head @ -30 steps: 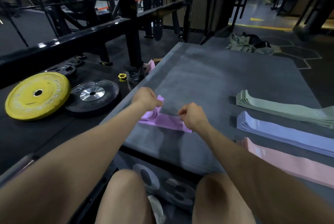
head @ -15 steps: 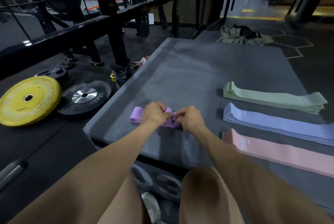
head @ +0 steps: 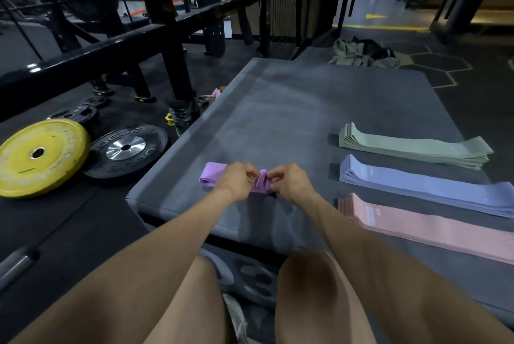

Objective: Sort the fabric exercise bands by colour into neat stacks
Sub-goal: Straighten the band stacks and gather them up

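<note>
Three sorted stacks of exercise bands lie to the right of the fingers (head: 274,175): one green stack (head: 411,146), one blue stack (head: 422,185), one pink stack (head: 417,222). One purple band (head: 211,177) sits at the fingers. Two hands work it. To the left: one yellow weight plate (head: 39,156), one large black weight plate (head: 126,149).
</note>
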Demonstrator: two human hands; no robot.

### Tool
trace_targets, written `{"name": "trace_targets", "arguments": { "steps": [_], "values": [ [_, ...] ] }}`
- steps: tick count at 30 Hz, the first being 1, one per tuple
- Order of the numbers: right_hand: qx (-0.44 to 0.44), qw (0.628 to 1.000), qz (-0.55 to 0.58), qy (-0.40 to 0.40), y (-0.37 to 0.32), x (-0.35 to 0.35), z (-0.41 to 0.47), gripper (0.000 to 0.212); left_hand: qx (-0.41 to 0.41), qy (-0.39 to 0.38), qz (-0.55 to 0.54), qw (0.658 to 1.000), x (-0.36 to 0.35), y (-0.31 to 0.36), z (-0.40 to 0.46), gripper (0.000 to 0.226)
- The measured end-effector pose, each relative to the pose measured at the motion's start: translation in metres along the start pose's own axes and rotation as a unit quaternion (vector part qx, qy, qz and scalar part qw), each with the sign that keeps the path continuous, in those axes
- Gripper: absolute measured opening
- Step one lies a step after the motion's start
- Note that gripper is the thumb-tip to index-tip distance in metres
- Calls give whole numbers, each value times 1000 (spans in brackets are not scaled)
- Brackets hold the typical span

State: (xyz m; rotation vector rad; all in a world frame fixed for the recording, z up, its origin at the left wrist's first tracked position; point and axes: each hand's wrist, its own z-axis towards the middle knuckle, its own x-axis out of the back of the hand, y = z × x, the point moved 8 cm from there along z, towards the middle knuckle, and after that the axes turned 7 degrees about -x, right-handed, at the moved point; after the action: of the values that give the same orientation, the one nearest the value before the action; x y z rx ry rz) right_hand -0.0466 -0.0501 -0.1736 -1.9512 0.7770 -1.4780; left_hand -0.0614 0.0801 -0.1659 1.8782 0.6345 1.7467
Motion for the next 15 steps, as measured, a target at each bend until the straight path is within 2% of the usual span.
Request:
{"name": "trace_targets", "arguments": {
  "steps": [8, 15],
  "values": [
    [-15, 1000, -13, 24, -1, 4, -4, 29, -15, 33, 9, 999, 1, 1, -7, 27],
    [-4, 998, -43, 40, -5, 9, -8, 31, -36, 62, 41, 997, 9, 6, -11, 38]
  ]
}}
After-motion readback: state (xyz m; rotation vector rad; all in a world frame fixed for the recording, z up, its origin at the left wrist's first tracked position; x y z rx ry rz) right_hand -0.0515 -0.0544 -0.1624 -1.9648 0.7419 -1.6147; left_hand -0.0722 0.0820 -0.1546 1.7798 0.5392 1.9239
